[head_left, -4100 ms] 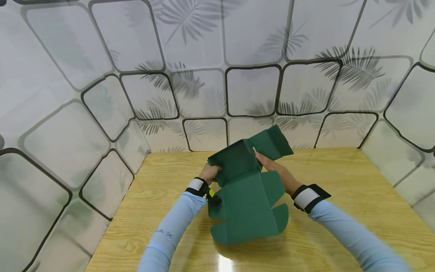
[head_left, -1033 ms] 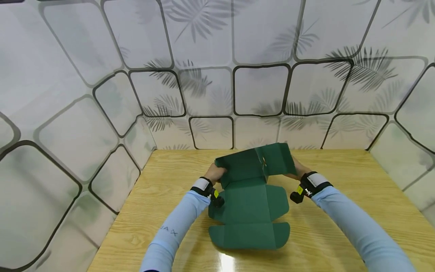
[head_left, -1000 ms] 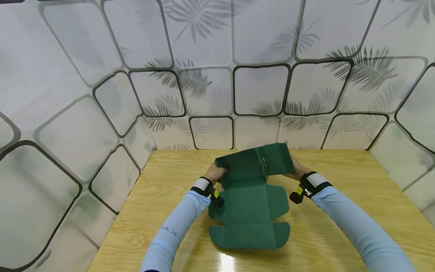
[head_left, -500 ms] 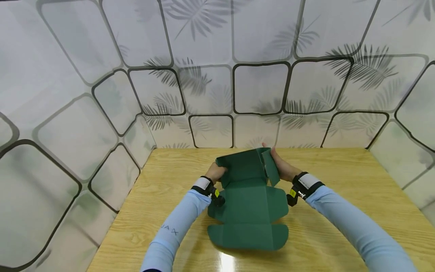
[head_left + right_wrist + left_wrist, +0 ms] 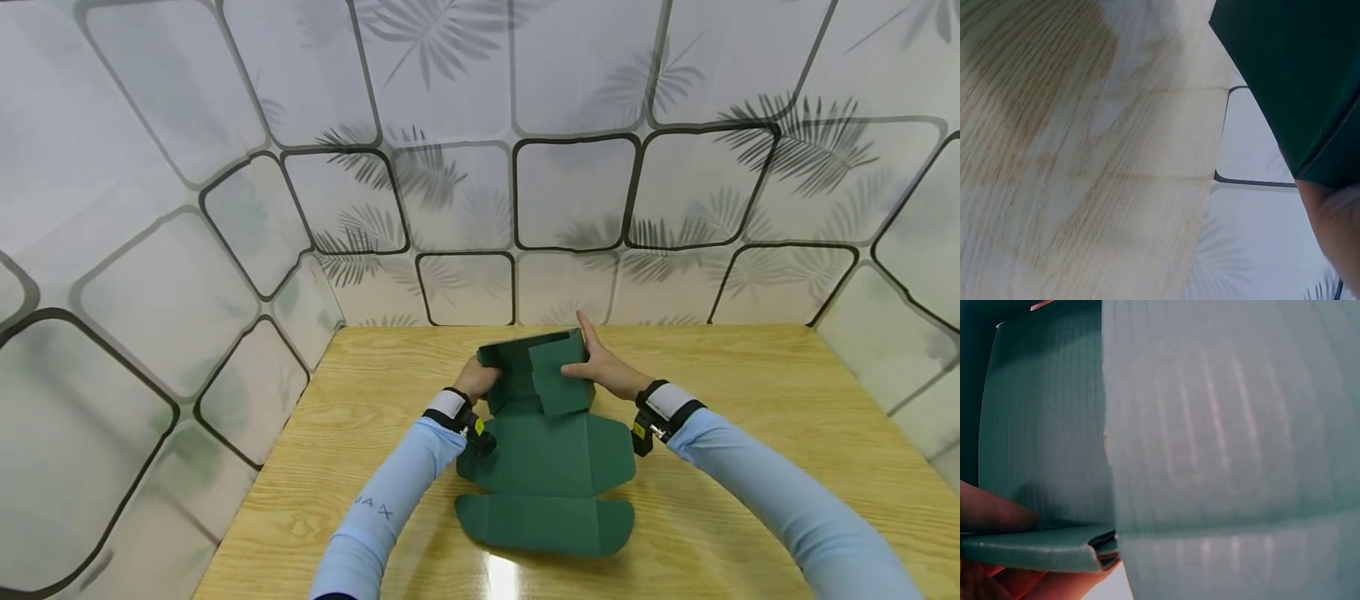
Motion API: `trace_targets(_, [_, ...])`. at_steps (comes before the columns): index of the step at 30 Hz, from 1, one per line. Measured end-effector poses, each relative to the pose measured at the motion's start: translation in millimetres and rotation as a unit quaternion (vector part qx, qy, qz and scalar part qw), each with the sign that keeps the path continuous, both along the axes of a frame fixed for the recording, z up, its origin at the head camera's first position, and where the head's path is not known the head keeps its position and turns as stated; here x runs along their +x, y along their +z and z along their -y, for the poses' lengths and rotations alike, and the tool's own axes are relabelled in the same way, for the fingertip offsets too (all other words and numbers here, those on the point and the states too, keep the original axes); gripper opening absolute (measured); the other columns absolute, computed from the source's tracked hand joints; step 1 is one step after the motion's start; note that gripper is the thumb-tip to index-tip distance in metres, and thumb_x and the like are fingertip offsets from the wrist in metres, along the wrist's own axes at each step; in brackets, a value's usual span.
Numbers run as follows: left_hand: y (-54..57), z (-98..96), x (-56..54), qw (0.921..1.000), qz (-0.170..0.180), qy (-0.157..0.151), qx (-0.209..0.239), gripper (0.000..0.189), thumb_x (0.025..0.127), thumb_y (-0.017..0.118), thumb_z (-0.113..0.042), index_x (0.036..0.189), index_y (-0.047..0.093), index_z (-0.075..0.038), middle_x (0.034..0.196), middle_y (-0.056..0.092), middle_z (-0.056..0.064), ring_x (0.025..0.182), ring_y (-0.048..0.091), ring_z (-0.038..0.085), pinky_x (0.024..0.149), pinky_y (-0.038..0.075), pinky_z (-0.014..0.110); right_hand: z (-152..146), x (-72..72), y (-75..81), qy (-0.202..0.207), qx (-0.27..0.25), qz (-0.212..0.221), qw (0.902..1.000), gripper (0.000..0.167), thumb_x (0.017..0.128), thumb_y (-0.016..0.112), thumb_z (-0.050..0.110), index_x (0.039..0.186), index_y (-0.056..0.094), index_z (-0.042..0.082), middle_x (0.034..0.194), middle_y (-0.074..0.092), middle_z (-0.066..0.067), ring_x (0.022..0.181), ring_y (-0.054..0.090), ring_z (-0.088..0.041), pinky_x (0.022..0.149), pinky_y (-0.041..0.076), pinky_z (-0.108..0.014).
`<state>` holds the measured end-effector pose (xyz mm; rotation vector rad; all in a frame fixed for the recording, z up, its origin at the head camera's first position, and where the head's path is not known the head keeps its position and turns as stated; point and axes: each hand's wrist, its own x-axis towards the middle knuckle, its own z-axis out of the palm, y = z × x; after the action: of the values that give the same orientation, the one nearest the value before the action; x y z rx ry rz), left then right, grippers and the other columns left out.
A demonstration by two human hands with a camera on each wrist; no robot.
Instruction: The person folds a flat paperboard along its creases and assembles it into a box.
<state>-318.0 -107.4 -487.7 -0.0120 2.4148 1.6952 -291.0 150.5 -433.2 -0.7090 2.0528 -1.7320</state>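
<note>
A white curtain-like covering printed with grey-black outlines and fern leaves (image 5: 573, 196) spans the background from the left edge across. On the left, a light-blue sleeve (image 5: 390, 500) ends at a black-and-white wrist strap, and the left hand (image 5: 477, 380) grips the left side of a dark green corrugated cardboard box (image 5: 540, 454), its fingers lying both above and below a folded edge.

The box sits near the middle of the pale yellow wood-grain desk (image 5: 750, 375), partly folded. Its far part stands up as a shallow open compartment, shadowed inside. Nearer, a matt rectangular panel spreads out with a tab at either side, the left one partly covered by a small black wrist camera (image 5: 482, 439). A crease divides it from the nearest panel, which has rounded ears. The left wrist view shows fine parallel ribs on the card and doubled layers at the folded edge's end.

Toward the right of the compartment, a green flap (image 5: 558, 387) slants inward. The right hand (image 5: 606, 367) is spread wide, thumb touching the flap and one finger pointing upward; its other fingers are hidden. A second light-blue sleeve (image 5: 780, 492) runs to the lower right.
</note>
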Motion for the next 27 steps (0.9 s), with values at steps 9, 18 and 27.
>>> trace_targets(9, [-30.6,4.9,-23.7,0.9993,-0.034,-0.01,0.01,0.006,0.081,0.054,-0.003,0.084,0.058,-0.006,0.067,0.05,0.004,0.049,0.046,0.014,0.04,0.04,0.029,5.6,0.5,-2.5,-0.038,0.0,-0.017,0.9991,0.116,0.085,0.074,0.035,0.154,-0.019,0.017,0.158,-0.028,-0.014,0.144,-0.019,-0.044,0.111,0.012,-0.069])
trace_targets(18, [16.5,-7.9,6.0,0.9999,0.007,0.002,-0.008,0.007,0.085,0.051,0.004,0.085,0.055,-0.002,0.072,0.05,0.007,0.051,0.044,0.016,0.045,0.037,0.031,10.6,3.8,-0.1,-0.07,0.004,-0.018,0.9974,0.093,0.092,0.064,0.024,0.155,-0.002,0.013,0.157,0.006,-0.027,0.139,0.022,-0.049,0.108,0.03,-0.062])
trace_targets(27, [37.6,-15.0,19.8,0.9993,0.022,0.008,-0.029,0.037,0.087,0.05,0.006,0.123,0.057,0.004,0.108,0.063,0.022,0.078,0.062,0.028,0.053,0.049,0.038,13.3,6.8,0.6,-0.123,0.039,-0.06,0.9898,0.069,0.095,0.057,0.012,0.149,0.015,0.002,0.141,0.031,-0.033,0.129,0.038,-0.05,0.103,0.037,-0.06])
